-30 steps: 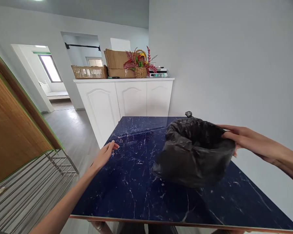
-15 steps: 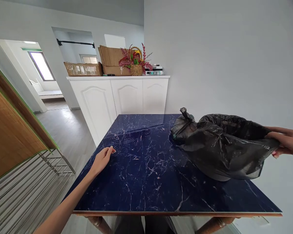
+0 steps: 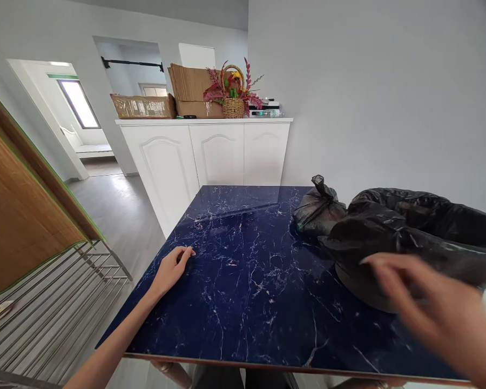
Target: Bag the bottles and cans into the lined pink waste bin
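My left hand (image 3: 174, 267) rests on the left part of the blue marbled table (image 3: 243, 281), its fingers loosely bent and a small gap beside the thumb. Nothing shows in it. At the right stands a round bin (image 3: 362, 289) with a black plastic bag (image 3: 372, 232) draped over its rim. My right hand (image 3: 437, 302), blurred by motion, is in front of the bin with fingers stretched out and no visible hold on the bag. Beside the bin, a tied black bag (image 3: 316, 213) sits with its knot upright; its contents are hidden.
A white cabinet (image 3: 222, 154) stands behind the table, bearing cardboard boxes (image 3: 146, 107), a flower basket (image 3: 234, 107) and a bottle (image 3: 269, 113). To the left are a metal rack (image 3: 68, 308) and a wooden panel (image 3: 28, 216). A grey wall (image 3: 368, 97) rises at the right.
My right hand has let go of the black bag's right edge and moved left and nearer, in front of the bin. My left hand stays on the table; the view has shifted slightly.
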Motion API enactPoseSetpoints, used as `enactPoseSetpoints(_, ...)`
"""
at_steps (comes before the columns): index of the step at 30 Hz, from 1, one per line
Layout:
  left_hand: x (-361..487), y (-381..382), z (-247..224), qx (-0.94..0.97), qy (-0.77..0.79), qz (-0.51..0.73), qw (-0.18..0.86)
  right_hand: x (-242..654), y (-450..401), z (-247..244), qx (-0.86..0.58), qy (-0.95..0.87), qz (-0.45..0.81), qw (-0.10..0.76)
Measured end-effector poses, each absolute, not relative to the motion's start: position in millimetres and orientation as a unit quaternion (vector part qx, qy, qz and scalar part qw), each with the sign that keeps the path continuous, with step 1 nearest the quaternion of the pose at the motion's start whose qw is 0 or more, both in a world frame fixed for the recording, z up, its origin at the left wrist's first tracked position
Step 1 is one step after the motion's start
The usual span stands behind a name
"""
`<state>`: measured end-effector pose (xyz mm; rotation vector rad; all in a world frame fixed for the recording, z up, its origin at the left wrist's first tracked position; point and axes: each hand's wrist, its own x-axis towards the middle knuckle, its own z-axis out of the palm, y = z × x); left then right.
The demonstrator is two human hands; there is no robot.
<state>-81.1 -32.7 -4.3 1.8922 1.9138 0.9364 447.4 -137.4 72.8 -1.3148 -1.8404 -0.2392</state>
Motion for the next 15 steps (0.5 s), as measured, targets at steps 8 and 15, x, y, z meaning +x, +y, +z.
enactPoseSetpoints(8, -74.5, 8.6, -10.7, 0.707, 0.635, 0.287, 0.121, 304.7, -12.6, -15.2, -0.474, -0.712, 0.340, 0.390)
enactPoseSetpoints(15, -80.9, 27.6, -16.4, 0.722, 0.641, 0.241, 0.097, 296.7, 50.7, -52.4, -0.489, -0.644, 0.398, 0.433)
